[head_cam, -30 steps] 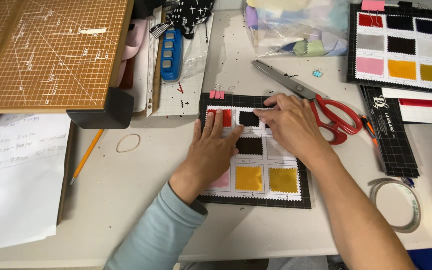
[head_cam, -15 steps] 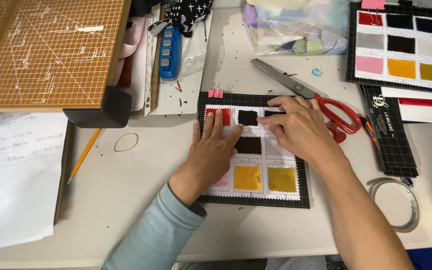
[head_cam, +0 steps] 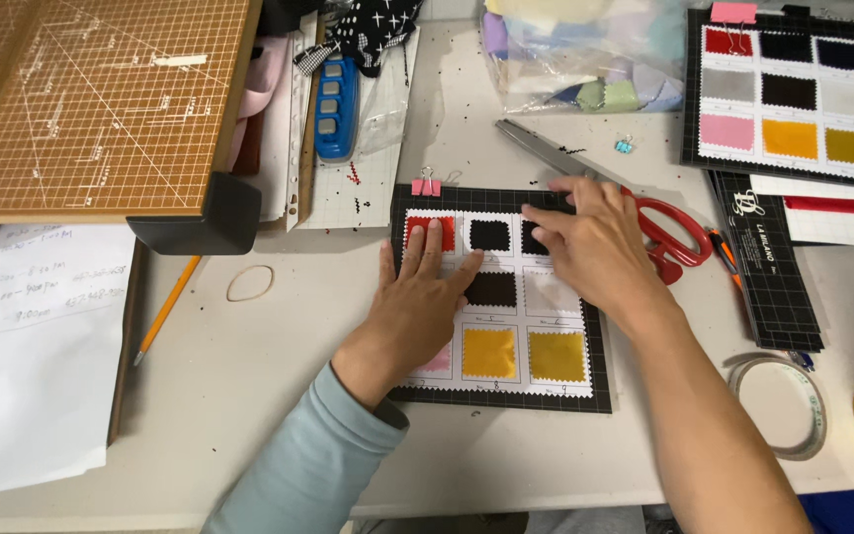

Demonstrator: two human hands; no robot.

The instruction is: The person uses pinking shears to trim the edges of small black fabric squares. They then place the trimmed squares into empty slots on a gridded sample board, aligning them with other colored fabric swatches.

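Your left hand (head_cam: 417,307) lies spread flat on the swatch card (head_cam: 502,297), its long axis running away from you; your right hand (head_cam: 595,247), fingers together, presses its top-right swatch.

1. There is one view only, from a camera worn on the person's head; no second view shares the scene.
2. It looks steeply down onto the bench (head_cam: 249,396), almost from straight above.
3. It sits near: both forearms enter from the bottom edge, and the left hand (head_cam: 415,311) and right hand (head_cam: 595,247) lie close to the middle of the frame.
4. The near edge of the bench runs along the bottom of the frame; its far part reaches the top.
5. The frame spans from a cutting mat (head_cam: 101,104) at top left to a second swatch card (head_cam: 791,94) at top right.
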